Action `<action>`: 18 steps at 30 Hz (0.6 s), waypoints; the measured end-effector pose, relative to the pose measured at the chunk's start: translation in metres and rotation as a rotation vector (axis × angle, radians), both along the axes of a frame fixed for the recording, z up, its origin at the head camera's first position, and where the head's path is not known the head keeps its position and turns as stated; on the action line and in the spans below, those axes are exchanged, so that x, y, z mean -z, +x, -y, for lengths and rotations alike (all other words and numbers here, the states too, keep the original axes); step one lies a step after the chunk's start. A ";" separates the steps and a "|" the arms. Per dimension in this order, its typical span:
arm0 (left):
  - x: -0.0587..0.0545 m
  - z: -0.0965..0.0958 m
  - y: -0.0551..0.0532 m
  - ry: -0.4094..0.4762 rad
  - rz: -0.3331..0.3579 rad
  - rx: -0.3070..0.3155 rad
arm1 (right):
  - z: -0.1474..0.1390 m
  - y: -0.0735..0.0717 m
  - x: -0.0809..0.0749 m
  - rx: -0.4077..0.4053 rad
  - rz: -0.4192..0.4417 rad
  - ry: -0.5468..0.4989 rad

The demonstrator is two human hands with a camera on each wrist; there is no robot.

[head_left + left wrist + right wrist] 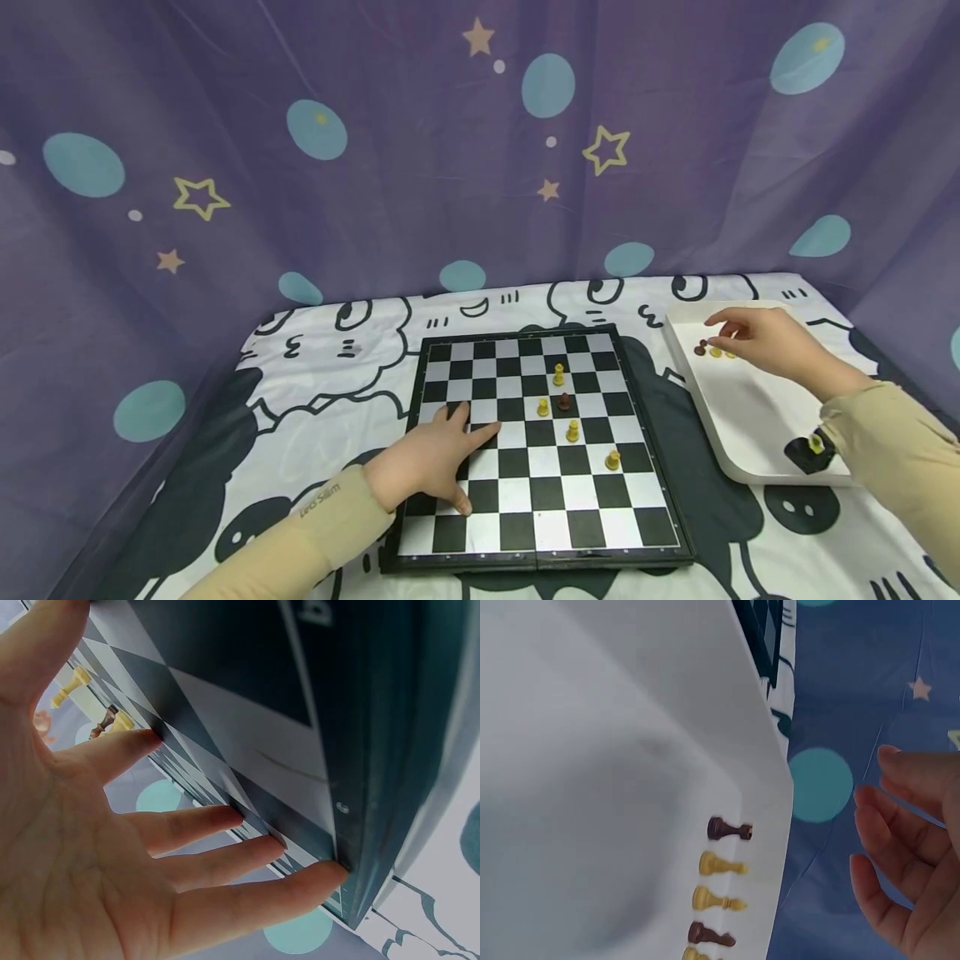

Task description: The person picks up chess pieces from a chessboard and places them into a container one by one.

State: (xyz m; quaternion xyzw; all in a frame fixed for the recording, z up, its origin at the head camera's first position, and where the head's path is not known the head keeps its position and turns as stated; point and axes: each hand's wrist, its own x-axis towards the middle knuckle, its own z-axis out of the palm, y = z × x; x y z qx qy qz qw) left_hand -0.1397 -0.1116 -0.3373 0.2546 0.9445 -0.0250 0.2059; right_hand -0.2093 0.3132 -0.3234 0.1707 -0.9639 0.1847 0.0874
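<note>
A black-and-white chessboard (517, 531) lies on the patterned cloth. My left hand (431, 458) rests on its left side, fingers spread; in the left wrist view the fingertips (225, 817) touch the squares near the edge. Several yellow chess pieces (573, 431) and one dark brown piece (564, 402) stand on the right half of the board. Over the far end of a white tray (750, 425) hovers my right hand (772, 342), its fingers loosely bent around nothing. Inside that tray stand a brown rook (730, 829), a yellow piece (723, 863), another yellow piece (718, 898) and a brown piece (711, 934).
The tray's raised wall (697, 400) faces the board's right edge, with a strip of cloth (652, 375) between. A purple curtain (420, 192) with stars and blue ovals hangs behind. A dark patch with a yellow mark (813, 450) shows by the right sleeve.
</note>
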 end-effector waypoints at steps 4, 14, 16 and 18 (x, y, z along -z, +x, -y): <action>0.000 0.000 0.000 0.001 -0.001 -0.003 | 0.012 0.004 -0.001 -0.055 0.012 0.010; 0.001 0.000 -0.001 -0.002 0.005 -0.010 | 0.049 0.018 0.004 -0.186 0.065 0.044; 0.001 0.000 -0.002 -0.002 0.005 -0.011 | 0.056 0.021 0.004 -0.214 0.079 0.051; 0.001 -0.001 -0.002 -0.003 0.002 -0.011 | 0.064 0.025 0.004 -0.239 0.102 0.057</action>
